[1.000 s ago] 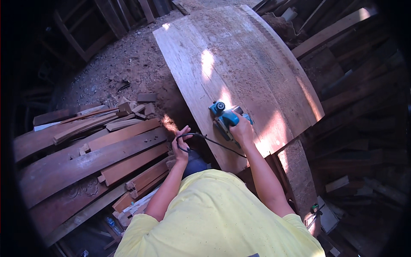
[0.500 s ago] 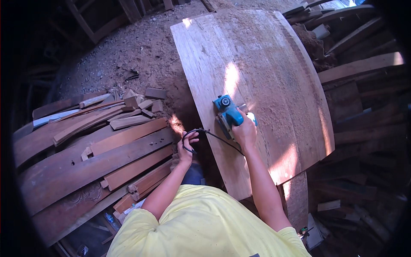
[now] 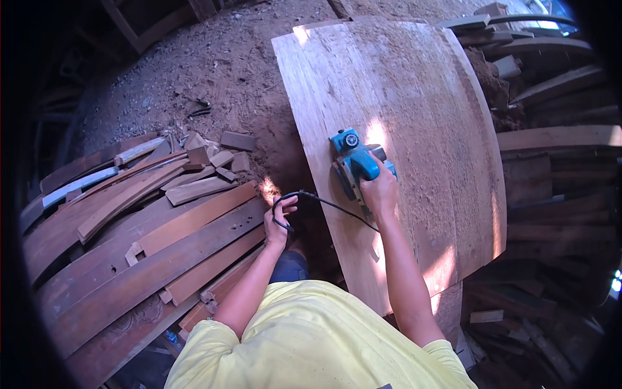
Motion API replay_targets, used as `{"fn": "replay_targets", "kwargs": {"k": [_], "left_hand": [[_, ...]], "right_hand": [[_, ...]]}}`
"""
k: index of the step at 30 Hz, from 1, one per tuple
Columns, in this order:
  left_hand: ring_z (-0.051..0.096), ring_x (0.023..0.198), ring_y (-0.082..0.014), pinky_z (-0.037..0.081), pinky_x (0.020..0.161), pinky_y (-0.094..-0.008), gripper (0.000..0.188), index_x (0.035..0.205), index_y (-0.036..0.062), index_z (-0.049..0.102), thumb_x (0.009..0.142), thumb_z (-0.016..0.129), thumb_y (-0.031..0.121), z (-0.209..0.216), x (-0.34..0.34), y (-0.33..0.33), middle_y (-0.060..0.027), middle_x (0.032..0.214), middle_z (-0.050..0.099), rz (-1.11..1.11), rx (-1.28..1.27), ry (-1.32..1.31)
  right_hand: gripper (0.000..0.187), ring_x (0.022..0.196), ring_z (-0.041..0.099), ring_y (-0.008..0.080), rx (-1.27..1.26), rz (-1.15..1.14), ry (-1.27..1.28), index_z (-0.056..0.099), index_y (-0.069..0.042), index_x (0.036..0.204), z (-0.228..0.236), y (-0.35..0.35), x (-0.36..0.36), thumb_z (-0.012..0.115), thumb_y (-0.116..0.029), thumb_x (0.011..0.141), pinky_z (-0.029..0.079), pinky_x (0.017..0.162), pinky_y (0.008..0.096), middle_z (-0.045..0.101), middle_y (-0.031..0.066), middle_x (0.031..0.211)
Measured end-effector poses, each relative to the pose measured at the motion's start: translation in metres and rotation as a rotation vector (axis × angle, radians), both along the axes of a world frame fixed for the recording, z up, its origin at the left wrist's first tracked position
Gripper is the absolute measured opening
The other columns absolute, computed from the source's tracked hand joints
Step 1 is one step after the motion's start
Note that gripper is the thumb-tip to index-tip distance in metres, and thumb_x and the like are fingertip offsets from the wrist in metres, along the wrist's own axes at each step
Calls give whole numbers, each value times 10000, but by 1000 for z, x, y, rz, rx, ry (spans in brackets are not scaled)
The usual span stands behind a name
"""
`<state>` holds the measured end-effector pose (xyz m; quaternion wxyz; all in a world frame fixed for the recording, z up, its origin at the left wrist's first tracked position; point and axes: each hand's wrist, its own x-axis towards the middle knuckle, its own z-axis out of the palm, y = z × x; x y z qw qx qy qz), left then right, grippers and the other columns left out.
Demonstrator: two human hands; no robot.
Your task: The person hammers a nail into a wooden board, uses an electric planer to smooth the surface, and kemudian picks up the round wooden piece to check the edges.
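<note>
A teal electric hand planer rests on a wide wooden panel, close to the panel's left edge. Wrapped round its handle is my right hand, the forearm reaching up over the near part of the panel. Off the panel's left side, my left hand holds a loop of the black power cord with its fingers curled. From there the cord runs across the panel's edge and passes by my right wrist. Wood shavings and patches of sunlight lie over the panel's surface.
On the left is a stack of long boards, with short wood offcuts on its far end. Dirt ground littered with debris stretches beyond. More curved timber is piled along the right side.
My right hand and the planer sit slightly farther right and toward the far side in the picture. The view has shifted a little; my left hand still holds the cord loop.
</note>
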<state>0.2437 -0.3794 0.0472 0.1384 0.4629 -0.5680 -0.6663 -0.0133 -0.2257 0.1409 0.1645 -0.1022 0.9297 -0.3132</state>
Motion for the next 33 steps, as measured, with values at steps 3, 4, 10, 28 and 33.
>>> {"fn": "replay_targets", "kwargs": {"k": [3, 4, 10, 28, 33], "left_hand": [[774, 956, -138, 402, 629, -240, 583, 1227, 48, 825, 1195, 390, 435, 7, -2, -13, -101, 1207, 832, -26, 4, -20], [775, 960, -150, 428, 662, -250, 592, 1227, 41, 824, 1195, 388, 440, 10, -2, -16, -110, 1209, 831, -46, 24, -48], [760, 975, -97, 367, 585, -230, 642, 1239, 62, 825, 1181, 392, 532, 14, -5, -20, -91, 1228, 828, -100, 84, -55], [776, 1106, -250, 559, 1049, -372, 640, 1192, -33, 800, 1176, 459, 508, 38, -34, -58, -152, 1167, 832, -284, -35, -87], [762, 1162, -256, 534, 1080, -371, 610, 1192, -14, 808, 1177, 467, 492, 22, -39, -56, -131, 1181, 831, -322, -46, -23]], "right_hand": [[668, 1040, 753, 457, -9, 25, 32, 711, -268, 1463, 0, -23, -17, 731, -147, 807, 606, 928, 542, 778, 257, 1116], [663, 1044, 752, 456, -24, 37, 46, 711, -257, 1464, -1, -31, -23, 727, -147, 811, 605, 928, 542, 778, 256, 1119], [642, 1086, 745, 443, -76, 83, 46, 718, -225, 1454, -4, -83, -62, 723, -133, 818, 598, 937, 515, 772, 252, 1157], [415, 1071, 744, 461, 3, 141, 116, 807, -226, 1272, -15, -234, -174, 731, -238, 864, 596, 921, 533, 785, 229, 1108], [390, 1073, 754, 457, 11, 152, 132, 827, -202, 1219, -23, -278, -209, 719, -239, 845, 602, 934, 532, 789, 241, 1104]]}}
